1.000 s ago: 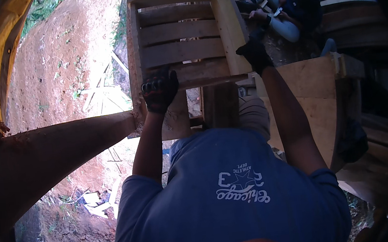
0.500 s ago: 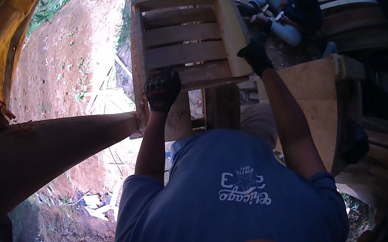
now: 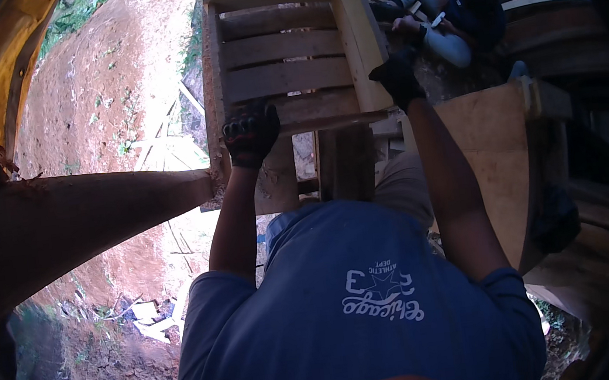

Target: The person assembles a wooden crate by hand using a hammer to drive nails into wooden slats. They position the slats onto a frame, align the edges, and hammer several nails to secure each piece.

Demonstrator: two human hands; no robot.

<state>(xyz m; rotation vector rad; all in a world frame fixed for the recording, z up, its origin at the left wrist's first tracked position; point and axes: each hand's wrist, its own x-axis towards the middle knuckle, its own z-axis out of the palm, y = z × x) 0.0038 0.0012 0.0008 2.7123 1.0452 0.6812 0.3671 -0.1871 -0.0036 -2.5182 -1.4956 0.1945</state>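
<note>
Slatted crate held at near end by gloved hands; slip and pinch risk noted

I find the slatted wooden crate (image 3: 285, 78) ahead of me, over the wooden bench (image 3: 275, 182), its slats running crosswise and its right side board (image 3: 363, 43) leaning outward. My gloved left hand (image 3: 250, 134) is at the near-left corner, fingers curled closed on the wood, tips hidden. My gloved right hand (image 3: 398, 81) is at the near end of the side board, thumb side against it; I cannot tell how far those fingers are open or how firmly they hold.

In my judgement, uneven force from the two hands could skew the crate or loosen the side board; rough edges could pinch through the gloves.

Left of the crate, a thick beam (image 3: 107, 218) runs close to its corner and could snag it. On the right stands a plywood box (image 3: 479, 153). Beyond, a seated co-worker (image 3: 468, 13) is near enough to be struck if the crate slips sideways.
</note>
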